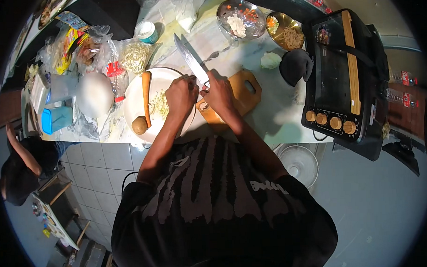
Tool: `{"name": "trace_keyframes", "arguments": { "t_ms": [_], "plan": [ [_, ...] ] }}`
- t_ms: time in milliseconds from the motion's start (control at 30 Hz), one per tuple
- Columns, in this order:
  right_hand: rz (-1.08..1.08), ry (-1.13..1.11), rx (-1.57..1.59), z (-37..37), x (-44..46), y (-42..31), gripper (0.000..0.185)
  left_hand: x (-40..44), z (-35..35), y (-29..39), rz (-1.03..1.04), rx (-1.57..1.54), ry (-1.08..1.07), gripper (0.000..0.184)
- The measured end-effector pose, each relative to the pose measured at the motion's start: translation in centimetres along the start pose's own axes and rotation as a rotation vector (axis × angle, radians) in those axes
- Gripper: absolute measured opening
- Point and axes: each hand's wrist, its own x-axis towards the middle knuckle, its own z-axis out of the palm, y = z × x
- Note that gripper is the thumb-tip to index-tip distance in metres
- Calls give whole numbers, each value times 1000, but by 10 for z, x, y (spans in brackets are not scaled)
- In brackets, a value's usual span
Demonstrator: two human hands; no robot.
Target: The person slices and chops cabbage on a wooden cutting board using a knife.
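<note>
My right hand (217, 92) is closed round the handle of a large kitchen knife (190, 58), its blade pointing up and away to the left. Close beside it, my left hand (180, 96) is curled shut over the plate's right edge; what its fingers hold, if anything, is hidden. Under and right of my hands lies a wooden cutting board (244, 98), with a small pale brown piece (203, 106) on its left part. The white plate (131, 99) carries a whole carrot (147, 96), a brown potato (139, 125) and chopped pale green shreds (160, 105).
Metal plates (223, 13) of chopped food stand at the back. A bag of pale shreds (136, 56), a white-lidded tub (145, 31) and a blue container (58, 120) are leftward. Rightward are a black cloth (293, 68) and a toaster oven (334, 77). Another person (24, 163) is far left.
</note>
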Motion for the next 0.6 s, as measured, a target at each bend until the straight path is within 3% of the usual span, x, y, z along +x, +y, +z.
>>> {"name": "trace_keyframes", "arguments": {
  "t_ms": [167,300,367,600],
  "plan": [
    [18,-11,-53,3,4,12,39,10,5,-5,15,66,-16,15],
    [-22,39,105,-4,6,22,35,14,1,-1,37,66,-8,15],
    [-54,65,138,-12,7,27,34,13,1,-9,7,-8,-16,24],
    [-11,-98,71,-37,7,2,29,-14,-33,4,-99,-125,-100,21]
  ]
}}
